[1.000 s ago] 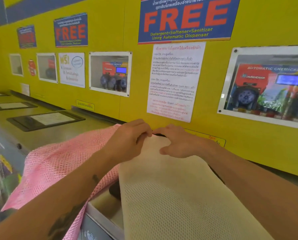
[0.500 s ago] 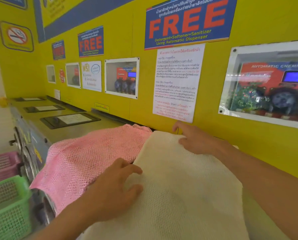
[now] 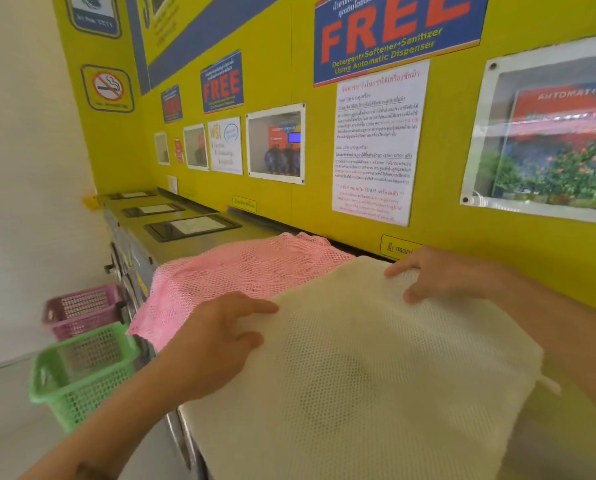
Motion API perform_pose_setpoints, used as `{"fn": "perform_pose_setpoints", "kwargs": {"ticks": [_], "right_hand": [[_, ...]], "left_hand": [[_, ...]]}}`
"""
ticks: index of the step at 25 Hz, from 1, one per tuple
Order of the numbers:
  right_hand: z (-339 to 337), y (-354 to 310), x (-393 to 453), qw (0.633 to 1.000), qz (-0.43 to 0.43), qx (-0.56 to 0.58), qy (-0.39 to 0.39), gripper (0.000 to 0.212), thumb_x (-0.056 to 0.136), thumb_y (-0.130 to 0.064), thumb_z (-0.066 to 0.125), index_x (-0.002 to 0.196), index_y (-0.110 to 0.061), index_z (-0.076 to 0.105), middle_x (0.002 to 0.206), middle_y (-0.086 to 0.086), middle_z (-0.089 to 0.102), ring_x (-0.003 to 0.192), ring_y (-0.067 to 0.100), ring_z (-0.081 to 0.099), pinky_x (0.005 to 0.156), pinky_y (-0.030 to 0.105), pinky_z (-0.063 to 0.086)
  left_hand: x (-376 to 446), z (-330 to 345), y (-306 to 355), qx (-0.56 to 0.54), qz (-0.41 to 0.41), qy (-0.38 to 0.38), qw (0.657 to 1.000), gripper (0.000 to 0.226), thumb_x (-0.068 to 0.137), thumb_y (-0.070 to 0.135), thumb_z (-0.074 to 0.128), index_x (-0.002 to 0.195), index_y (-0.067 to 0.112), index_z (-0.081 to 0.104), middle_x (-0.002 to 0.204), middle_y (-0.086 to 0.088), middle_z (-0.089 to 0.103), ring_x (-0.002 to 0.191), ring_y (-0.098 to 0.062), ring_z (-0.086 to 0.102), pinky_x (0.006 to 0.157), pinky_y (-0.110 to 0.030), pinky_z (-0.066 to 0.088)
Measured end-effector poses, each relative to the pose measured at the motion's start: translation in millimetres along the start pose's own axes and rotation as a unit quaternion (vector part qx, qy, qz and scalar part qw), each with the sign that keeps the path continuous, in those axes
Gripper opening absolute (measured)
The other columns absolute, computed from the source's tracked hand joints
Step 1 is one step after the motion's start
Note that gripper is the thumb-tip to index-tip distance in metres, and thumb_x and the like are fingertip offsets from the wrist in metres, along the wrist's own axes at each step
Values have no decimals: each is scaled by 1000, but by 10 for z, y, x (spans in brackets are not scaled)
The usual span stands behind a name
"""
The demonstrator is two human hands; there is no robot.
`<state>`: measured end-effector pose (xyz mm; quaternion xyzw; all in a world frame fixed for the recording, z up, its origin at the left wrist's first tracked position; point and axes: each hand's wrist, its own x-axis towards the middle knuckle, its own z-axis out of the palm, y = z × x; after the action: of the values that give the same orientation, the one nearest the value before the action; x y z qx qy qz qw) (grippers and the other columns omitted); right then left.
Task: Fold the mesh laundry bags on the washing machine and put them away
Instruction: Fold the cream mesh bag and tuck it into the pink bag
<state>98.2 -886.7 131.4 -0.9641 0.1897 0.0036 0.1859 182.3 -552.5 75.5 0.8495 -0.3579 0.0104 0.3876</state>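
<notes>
A cream mesh laundry bag lies spread on the steel top of the washing machine, its near end hanging over the front edge. My left hand grips its left edge between thumb and fingers. My right hand pinches its far edge close to the yellow wall. A pink mesh laundry bag lies flat to the left, partly under the cream bag, one corner drooping over the machine front.
A green plastic basket and a pink basket stand on the floor left of the machines. More machine tops with black lids run along the yellow wall. A white wall closes the far left.
My hands have moved apart from the far edge: the left slid down to the cream bag's left edge, the right stays at the far edge. The view has turned left, showing the baskets.
</notes>
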Motion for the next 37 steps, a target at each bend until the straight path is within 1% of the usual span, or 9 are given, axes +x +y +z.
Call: {"fn": "perform_pose_setpoints", "kwargs": {"ticks": [5, 11, 14, 17, 20, 23, 27, 33, 37], "right_hand": [[-202, -204, 67, 998, -2, 25, 52, 60, 80, -14, 77, 132, -37, 59, 157, -5, 34, 142, 20, 32, 115, 38, 27], [-130, -837, 556, 998, -20, -6, 58, 58, 83, -15, 74, 135, -32, 56, 152, -4, 37, 132, 17, 42, 101, 29, 32], [-82, -1349, 1079, 995, -18, -57, 76, 51, 80, -12, 71, 126, -31, 59, 141, 0, 46, 121, 22, 48, 98, 35, 42], [80, -1769, 1553, 990, 9, -105, 96, 52, 82, -13, 62, 131, -29, 54, 138, 6, 48, 118, 28, 51, 94, 39, 47], [486, -2046, 1836, 972, 52, -226, 46, 59, 87, -24, 57, 144, -27, 42, 149, 9, 36, 132, 35, 41, 104, 48, 42], [845, -2223, 1739, 982, 18, -184, -44, 59, 91, -40, 59, 146, -29, 41, 153, -1, 36, 134, 24, 41, 108, 40, 39], [1063, -2329, 1565, 980, -20, -167, -105, 58, 96, -48, 51, 148, -27, 37, 153, -6, 37, 137, 19, 38, 113, 36, 30], [1226, -2290, 1668, 990, -39, -134, 13, 11, 88, -21, 65, 90, -30, 61, 96, -11, 58, 89, 11, 56, 78, 28, 48], [1300, -2353, 1613, 978, -56, -186, 80, 19, 86, -11, 57, 76, -28, 57, 85, -11, 58, 80, 11, 55, 71, 30, 49]], "left_hand": [[329, -469, -140, -35, 12, 15, 999, 34, 85, 15, 72, 104, 42, 74, 115, 19, 66, 99, -8, 65, 91, -33, 54], [758, -983, -726, -63, -10, 8, 998, 34, 87, 13, 69, 97, 45, 74, 88, 0, 76, 67, -16, 73, 59, -22, 55], [1032, -1160, -1169, -83, -33, 20, 996, 32, 88, 13, 68, 96, 44, 74, 84, -7, 76, 69, -26, 74, 69, -38, 61], [1386, -1217, -1635, -75, -59, 34, 995, 27, 90, 16, 66, 99, 40, 72, 91, -9, 72, 74, -28, 71, 72, -37, 59], [1623, -1145, -2145, 21, -38, -5, 999, 26, 90, 17, 65, 98, 41, 66, 112, 0, 66, 87, -18, 63, 77, -28, 49], [1714, -1094, -2473, 47, -16, -49, 998, 26, 92, 23, 62, 109, 41, 66, 120, 4, 59, 98, -15, 60, 87, -31, 50], [1782, -1053, -2616, 131, 52, 2, 990, 30, 93, 20, 57, 121, 28, 64, 116, 1, 56, 101, -20, 56, 94, -35, 48], [1840, -1067, -2626, 5, 20, 17, 1000, 30, 91, 11, 58, 112, 31, 63, 96, 5, 62, 85, -17, 61, 78, -30, 52], [1853, -1106, -2519, -54, 93, 123, 986, 26, 88, 4, 59, 103, 24, 67, 86, 6, 63, 65, -9, 56, 62, -23, 49]]}}
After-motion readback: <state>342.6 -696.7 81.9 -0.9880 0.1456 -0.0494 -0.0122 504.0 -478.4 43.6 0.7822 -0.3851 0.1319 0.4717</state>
